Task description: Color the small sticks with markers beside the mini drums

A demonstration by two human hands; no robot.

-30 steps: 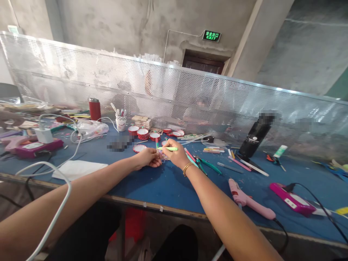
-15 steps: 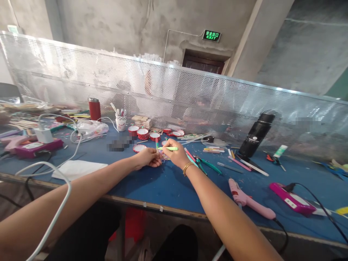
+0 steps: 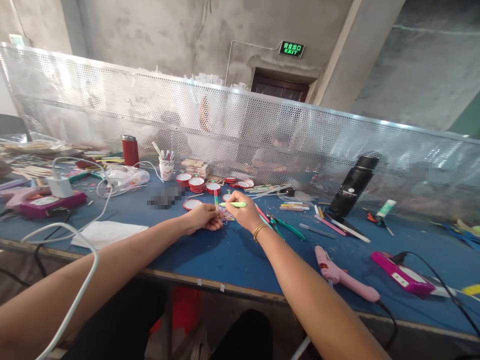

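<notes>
Near the middle of the blue table, my left hand point(image 3: 203, 218) pinches a small flat stick point(image 3: 216, 197) upright; bands of red and green show on it. A light green marker point(image 3: 237, 204) is gripped in my right hand point(image 3: 245, 215), its tip pointing left at the stick, touching or very close to it. Thin coloured scraps point(image 3: 227, 217) lie between the two hands. Just beyond the hands are several red-rimmed white round pieces point(image 3: 196, 183), some of them stacked. The lower end of the stick is hidden by my left fingers.
Teal-handled pliers point(image 3: 290, 227) and loose markers point(image 3: 330, 225) lie right of my hands. A pink glue gun point(image 3: 345, 281) and a black bottle point(image 3: 354, 185) are farther right. At left are a white cloth point(image 3: 108, 234), a pen cup point(image 3: 167, 169) and a hanging white cable point(image 3: 93, 265).
Both hands stay almost in place. The marker has shifted very slightly to the right, and more red shows at the top of the stick.
</notes>
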